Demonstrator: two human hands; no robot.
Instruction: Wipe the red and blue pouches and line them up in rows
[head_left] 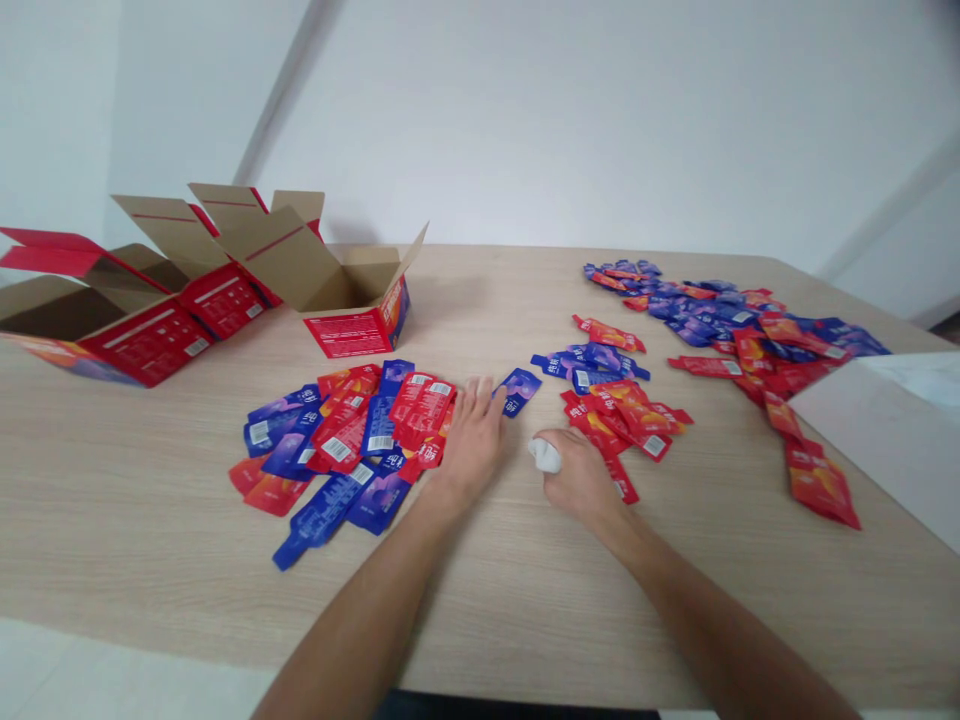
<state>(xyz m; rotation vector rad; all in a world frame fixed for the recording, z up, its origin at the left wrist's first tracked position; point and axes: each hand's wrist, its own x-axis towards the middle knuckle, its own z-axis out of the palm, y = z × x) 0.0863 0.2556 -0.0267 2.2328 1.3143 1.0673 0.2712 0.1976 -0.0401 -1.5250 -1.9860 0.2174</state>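
My left hand (474, 432) lies flat with fingers stretched out, at the right edge of a spread of red and blue pouches (349, 440). Its fingertips touch or rest beside a blue pouch (519, 390); I cannot tell how much of that pouch is under them. My right hand (581, 478) is closed around a crumpled white wipe (545, 456), low over the table. Just beyond it lie loose red pouches (630, 412), and a few blue pouches (589, 362) are a little farther off.
Open cardboard boxes with red printed sides stand at the back left, the nearest box (346, 332) beside the spread. A long heap of red and blue pouches (705, 305) runs along the right. A white box-like object (885, 430) stands at the right edge of the wooden table (480, 600).
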